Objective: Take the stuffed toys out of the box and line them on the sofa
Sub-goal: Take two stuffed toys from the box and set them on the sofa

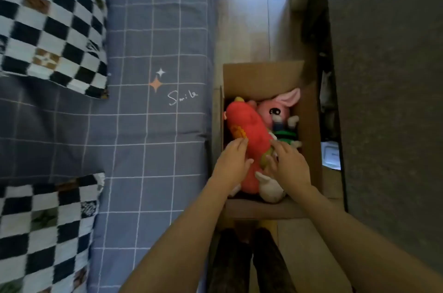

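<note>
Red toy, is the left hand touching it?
Touching. The head view shows the left hand with thumb lying over the red toy, fingers against its side.

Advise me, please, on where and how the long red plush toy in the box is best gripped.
Grip the red plush toy around its middle, a hand on each long flank, from above: it lies lengthwise atop the other toys in the box, flanks exposed.
</note>
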The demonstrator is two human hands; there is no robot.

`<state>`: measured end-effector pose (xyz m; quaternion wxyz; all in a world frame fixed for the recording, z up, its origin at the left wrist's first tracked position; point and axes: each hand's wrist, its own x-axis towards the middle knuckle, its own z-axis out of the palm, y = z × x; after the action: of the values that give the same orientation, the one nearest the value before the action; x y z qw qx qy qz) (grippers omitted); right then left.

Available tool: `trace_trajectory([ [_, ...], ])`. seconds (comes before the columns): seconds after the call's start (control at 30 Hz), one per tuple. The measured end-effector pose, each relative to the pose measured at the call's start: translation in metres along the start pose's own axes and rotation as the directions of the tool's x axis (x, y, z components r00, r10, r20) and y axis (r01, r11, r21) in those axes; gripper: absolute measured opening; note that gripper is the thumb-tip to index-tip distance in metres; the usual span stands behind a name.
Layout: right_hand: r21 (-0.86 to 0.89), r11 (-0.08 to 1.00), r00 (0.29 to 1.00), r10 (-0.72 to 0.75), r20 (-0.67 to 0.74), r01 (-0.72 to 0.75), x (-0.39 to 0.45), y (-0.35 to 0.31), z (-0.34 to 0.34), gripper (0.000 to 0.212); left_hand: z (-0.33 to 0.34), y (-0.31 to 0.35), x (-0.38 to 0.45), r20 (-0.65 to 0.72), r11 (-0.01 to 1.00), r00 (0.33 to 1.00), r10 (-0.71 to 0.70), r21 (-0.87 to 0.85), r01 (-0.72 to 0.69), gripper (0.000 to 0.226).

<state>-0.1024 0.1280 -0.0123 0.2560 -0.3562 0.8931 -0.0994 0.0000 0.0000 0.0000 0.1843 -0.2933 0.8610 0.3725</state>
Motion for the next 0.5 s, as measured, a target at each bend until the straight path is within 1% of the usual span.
trace_trajectory([
  [0.07,-0.005,0.998,0.997,0.059,0.058,-0.059,0.01,0.015,0.018,0.052,0.019,-0.008,0.02,0.076,0.999,0.996,-0.036,0.014,0.035,0.066],
  [0.13,0.015,0.992,0.984,0.122,0.127,-0.125,0.019,0.034,0.04,0.057,0.043,-0.018,0.04,0.118,0.994,0.987,-0.106,-0.027,0.11,0.07],
  [0.2,0.104,0.973,0.969,0.189,0.158,-0.207,0.027,0.047,0.058,0.061,0.061,-0.02,0.057,0.081,0.962,0.977,-0.199,-0.173,0.211,0.076],
  [0.23,0.161,0.958,0.963,0.213,0.164,-0.239,0.033,0.052,0.064,0.063,0.067,-0.02,0.066,0.061,0.92,0.959,-0.278,-0.272,0.284,0.081],
  [0.3,0.265,0.933,0.963,0.204,0.175,-0.245,0.048,0.061,0.077,0.065,0.076,-0.017,0.089,0.083,0.785,0.888,-0.452,-0.436,0.44,0.091],
  [0.37,0.351,0.913,0.971,0.151,0.185,-0.209,0.061,0.068,0.09,0.064,0.084,-0.014,0.115,0.151,0.628,0.797,-0.585,-0.539,0.562,0.101],
  [0.43,0.417,0.888,0.977,0.136,0.167,-0.195,0.07,0.074,0.098,0.06,0.085,-0.005,0.137,0.215,0.506,0.708,-0.673,-0.564,0.652,0.113],
  [0.5,0.444,0.87,0.977,0.171,0.129,-0.212,0.074,0.081,0.103,0.056,0.084,0.003,0.155,0.256,0.424,0.635,-0.729,-0.56,0.712,0.122],
])
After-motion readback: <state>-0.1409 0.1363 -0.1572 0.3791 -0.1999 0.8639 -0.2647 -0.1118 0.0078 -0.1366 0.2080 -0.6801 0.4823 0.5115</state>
